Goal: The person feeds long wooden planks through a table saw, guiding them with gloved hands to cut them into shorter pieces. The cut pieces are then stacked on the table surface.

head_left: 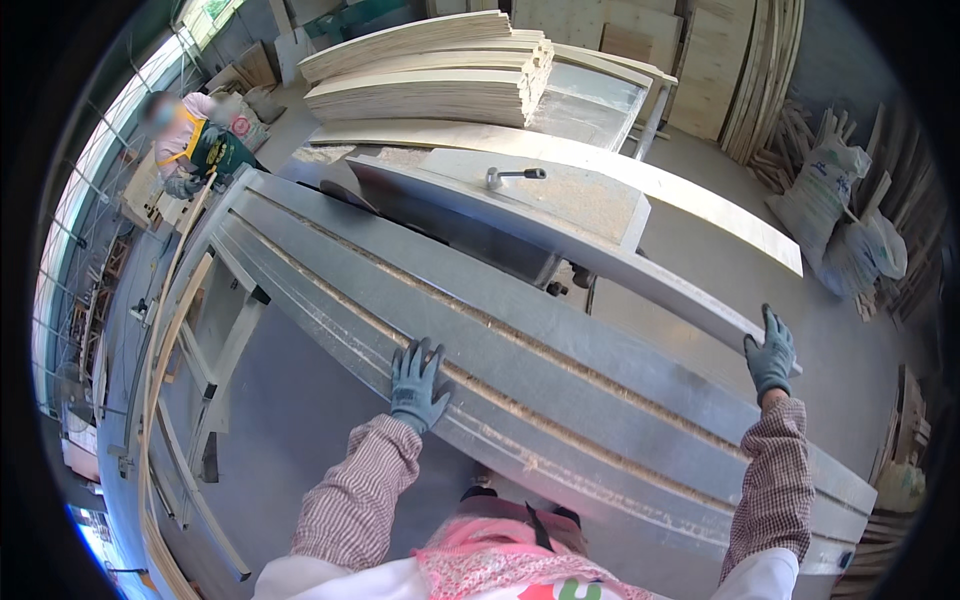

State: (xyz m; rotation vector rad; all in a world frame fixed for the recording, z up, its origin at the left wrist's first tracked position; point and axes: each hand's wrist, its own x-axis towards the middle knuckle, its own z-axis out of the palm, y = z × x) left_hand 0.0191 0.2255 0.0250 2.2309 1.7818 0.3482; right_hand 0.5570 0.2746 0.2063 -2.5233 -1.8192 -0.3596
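No lettering is clear enough to read. Yellow markings stand on the co-worker's dark green apron (222, 150), too small to make out. Reddish print marks the pale sack (243, 124) behind that person, and faint print shows on the whitish sack (826, 185) at right. The wearer's white shirt (510, 594) bears a red and green print, partly cut off.
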